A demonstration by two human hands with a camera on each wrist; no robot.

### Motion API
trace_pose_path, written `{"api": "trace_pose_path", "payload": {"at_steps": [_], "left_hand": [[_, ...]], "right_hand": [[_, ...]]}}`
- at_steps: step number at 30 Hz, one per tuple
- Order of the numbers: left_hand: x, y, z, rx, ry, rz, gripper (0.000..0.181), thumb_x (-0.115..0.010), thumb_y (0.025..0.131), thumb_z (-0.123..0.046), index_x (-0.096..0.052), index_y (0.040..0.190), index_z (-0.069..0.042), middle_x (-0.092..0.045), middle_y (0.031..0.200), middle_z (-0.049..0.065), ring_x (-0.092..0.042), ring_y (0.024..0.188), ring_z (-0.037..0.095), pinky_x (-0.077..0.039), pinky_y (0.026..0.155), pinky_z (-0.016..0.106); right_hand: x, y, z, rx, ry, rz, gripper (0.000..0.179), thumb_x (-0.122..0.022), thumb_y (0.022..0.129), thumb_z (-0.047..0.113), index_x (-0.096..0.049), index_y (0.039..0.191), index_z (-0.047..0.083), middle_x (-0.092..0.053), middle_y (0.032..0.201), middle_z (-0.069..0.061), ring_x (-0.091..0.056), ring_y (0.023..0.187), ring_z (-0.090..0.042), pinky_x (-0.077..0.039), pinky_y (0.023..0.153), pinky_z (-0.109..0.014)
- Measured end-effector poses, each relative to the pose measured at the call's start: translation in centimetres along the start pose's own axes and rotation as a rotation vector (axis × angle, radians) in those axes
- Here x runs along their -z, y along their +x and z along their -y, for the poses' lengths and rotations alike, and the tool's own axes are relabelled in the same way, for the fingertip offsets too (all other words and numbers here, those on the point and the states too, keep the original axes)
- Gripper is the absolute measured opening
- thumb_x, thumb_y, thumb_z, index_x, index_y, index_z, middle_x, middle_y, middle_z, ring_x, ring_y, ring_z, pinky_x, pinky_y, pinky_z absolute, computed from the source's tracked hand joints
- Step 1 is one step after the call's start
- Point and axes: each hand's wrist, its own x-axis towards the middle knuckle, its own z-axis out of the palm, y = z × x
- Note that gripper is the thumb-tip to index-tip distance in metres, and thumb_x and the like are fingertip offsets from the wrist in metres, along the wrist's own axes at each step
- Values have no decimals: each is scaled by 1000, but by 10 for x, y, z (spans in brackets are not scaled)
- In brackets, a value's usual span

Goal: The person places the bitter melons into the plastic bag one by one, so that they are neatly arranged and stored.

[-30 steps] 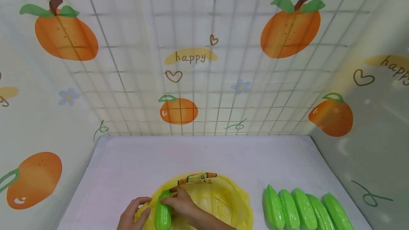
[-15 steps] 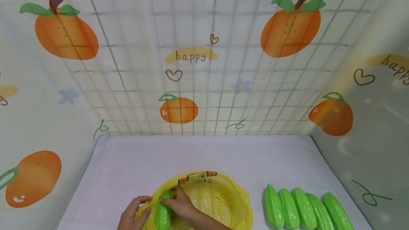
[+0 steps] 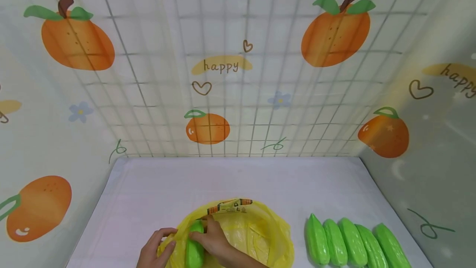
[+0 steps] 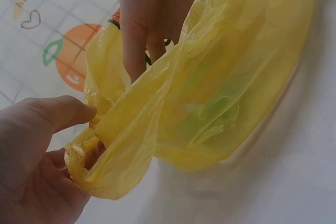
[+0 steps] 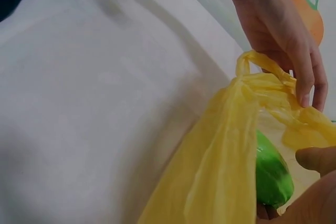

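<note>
A yellow plastic bag (image 3: 273,235) stands with its mouth spread wide at the table's front middle. My left hand (image 3: 155,248) pinches the bag's left rim between thumb and fingers; the left wrist view shows the gathered rim (image 4: 113,166) there. Inside the bag's left side, my right hand (image 3: 216,237) grips a long, glossy green piece (image 3: 195,248), shaped like a cucumber, near its upper end. From the right wrist, its rounded end (image 5: 273,174) shows beside my thumb (image 5: 315,160). Through the yellow film a green patch (image 4: 215,116) shows faintly.
Several similar green pieces (image 3: 353,241) lie side by side in a row on the white table (image 3: 282,181), right of the bag. A curtain-like backdrop (image 3: 160,90) printed with oranges rises behind the table and along both sides.
The green piece in my right hand has shifted slightly right inside the bag, away from the left rim. My left hand keeps its place on the rim.
</note>
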Motion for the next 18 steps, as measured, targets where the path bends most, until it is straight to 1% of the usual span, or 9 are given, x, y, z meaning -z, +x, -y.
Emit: {"api": "trace_pose_path", "payload": {"at_steps": [4, 7, 9, 12, 15, 18], "left_hand": [[1, -1, -2, -1, -1, 1, 18, -68, 95, -19, -68, 113, -20, -64, 106, -4, -61, 104, 22, -48, 84, 44], [1, -1, -1, -3, 7, 6, 18, -68, 95, -20, -68, 113, -19, -64, 107, -3, -60, 105, 23, -48, 84, 45], [1, -1, 0, -6, 12, 10, 19, -68, 95, -20, -68, 114, -18, -63, 107, -4, -60, 106, 23, -48, 84, 45], [0, -1, 1, -10, 12, 11, 19, -68, 95, -20, -68, 114, -19, -63, 107, -4, -60, 105, 23, -48, 84, 44], [0, 0, 2, -12, 10, 11, 18, -68, 95, -20, -68, 113, -19, -63, 107, -4, -59, 104, 22, -48, 83, 43], [1, 1, 2, -8, 8, 19, 18, -68, 95, -19, -68, 113, -19, -63, 106, -4, -59, 104, 22, -47, 84, 43]], "right_hand": [[2, -3, 3, 8, -11, -19, 64, -75, 87, 19, -45, 136, -9, -57, 107, -18, -61, 89, -26, -55, 69, -41], [5, -7, 5, 22, -28, -34, 64, -75, 85, 19, -46, 136, -9, -55, 111, -21, -60, 93, -30, -54, 70, -43], [9, -9, 7, 30, -48, -28, 64, -74, 84, 19, -48, 136, -8, -54, 113, -21, -58, 95, -31, -52, 72, -45], [20, -14, 11, 37, -66, 14, 58, -73, 87, 22, -51, 135, -3, -54, 116, -20, -56, 99, -34, -51, 75, -50], [36, -20, 17, 27, -74, 76, 51, -70, 91, 24, -54, 134, 1, -55, 120, -19, -55, 107, -39, -49, 81, -55], [53, -28, 23, 14, -81, 123, 49, -69, 93, 27, -54, 134, 4, -54, 127, -20, -53, 114, -43, -47, 87, -59]]}}
